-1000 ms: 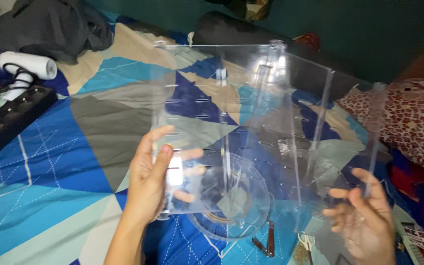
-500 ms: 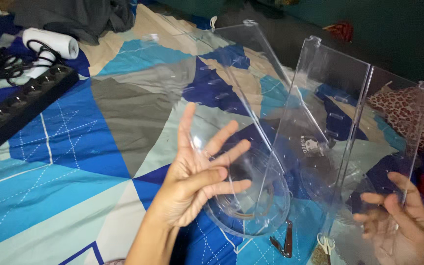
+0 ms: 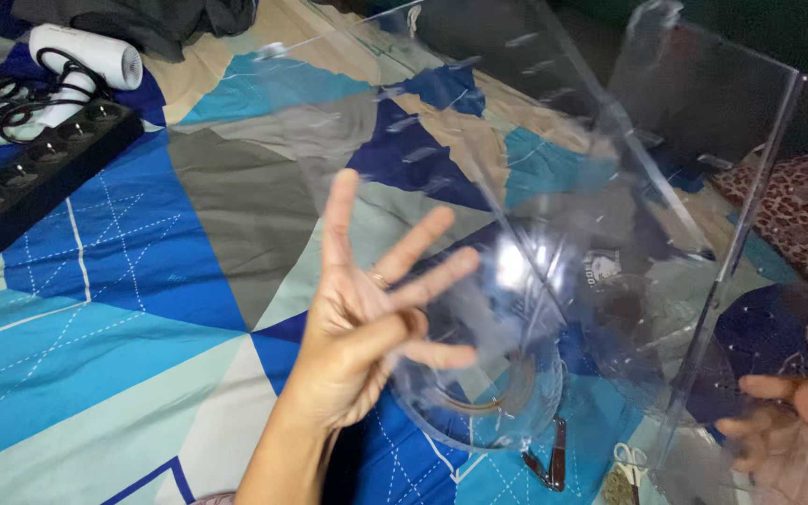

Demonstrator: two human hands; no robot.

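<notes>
- Illumination: soft, even indoor light; the far right corner falls dark.
- Glare: one bright white reflection on the clear acrylic panel (image 3: 516,266) near centre, with fainter streaks across its far part.
- Shadows: weak, lying just beneath the left hand (image 3: 367,323).
- Blur: the right hand (image 3: 797,421), behind acrylic, appears smeared; panel edges look soft.

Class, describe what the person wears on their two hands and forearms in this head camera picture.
Both are bare, with no gloves or sleeves in view. The left hand wears a thin ring on one finger. The right hand shows no jewellery, though it is seen blurred through clear plastic.
</notes>
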